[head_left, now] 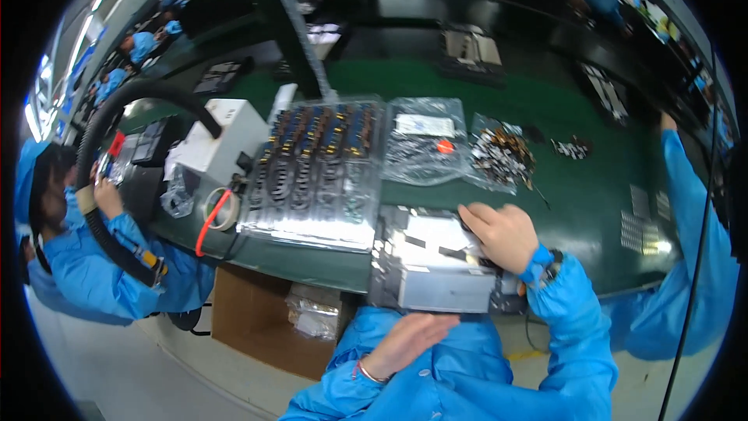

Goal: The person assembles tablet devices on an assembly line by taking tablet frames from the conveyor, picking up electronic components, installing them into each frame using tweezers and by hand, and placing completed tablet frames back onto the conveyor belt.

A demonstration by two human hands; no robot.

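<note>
Blue sleeves come in from the lower edge, and nearest of all is the left hand [409,341], lifted flat below the tabletop's edge with fingers spread loosely and nothing in it, just under the front face of a grey metal box-shaped unit [436,269]. That unit sits at the near rim of the dark green tabletop [600,187], its shiny top carrying dark strips. The right hand [502,235] rests on the unit's right upper side, fingers curled down against the top surface; whether they pinch anything I cannot tell.

Just left of the unit, touching its side, lies a clear plastic blister tray [315,179] with rows of small brown and blue parts at its far end and empty pockets nearer. Left of the tray are a roll of tape with a red band [220,210] and a white box [226,136].

Beyond the unit lie a clear plastic bag holding a white card [425,148] and, to its right, a clear bag of small dark and silver parts [500,157]. A co-worker's blue-sleeved arm [693,218] reaches over the tabletop at the right; another person in blue [93,257] sits at the left, beside a black hose [117,117].
</note>
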